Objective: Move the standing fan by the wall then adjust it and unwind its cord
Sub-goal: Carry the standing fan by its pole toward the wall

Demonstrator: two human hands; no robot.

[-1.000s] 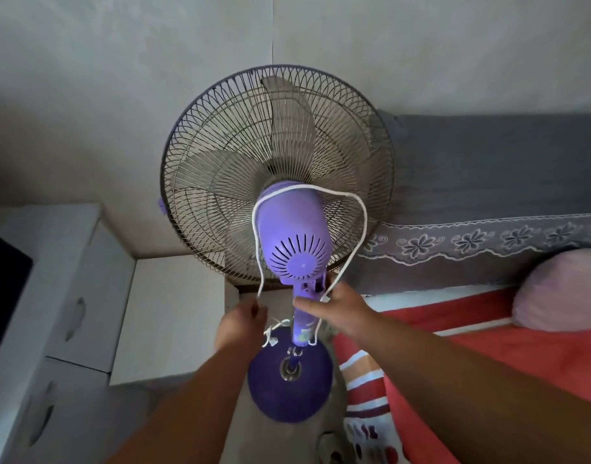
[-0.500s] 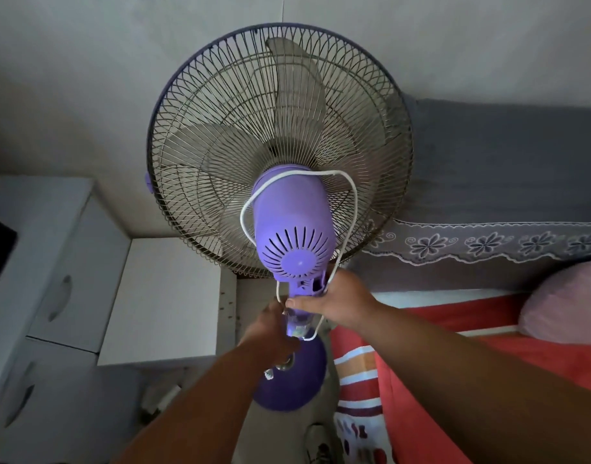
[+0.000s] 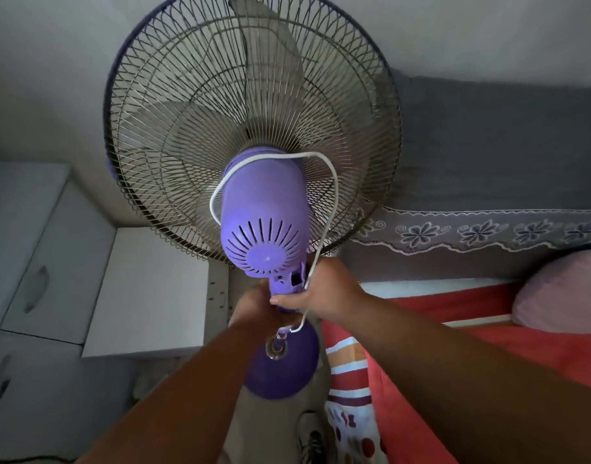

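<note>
A purple standing fan [image 3: 264, 226] with a wire cage and grey blades faces the wall, seen from behind and above. Its round purple base [image 3: 284, 373] rests on the floor below. A white cord [image 3: 331, 195] loops over the motor housing and hangs down past the neck. My right hand [image 3: 324, 293] grips the fan's neck just under the motor, with the cord running by its fingers. My left hand [image 3: 257, 313] is closed around the pole right below it, partly hidden by the neck.
A white cabinet [image 3: 146, 293] and a white drawer unit [image 3: 29, 249] stand to the left. A bed with a red sheet [image 3: 488, 346], pink pillow [image 3: 562, 293] and grey floral headboard cover [image 3: 488, 229] lies to the right. A shoe [image 3: 312, 437] sits on the floor.
The fan head has come closer and higher in view. My left hand has shifted from beside the pole onto it, under my right hand, which keeps hold of the neck.
</note>
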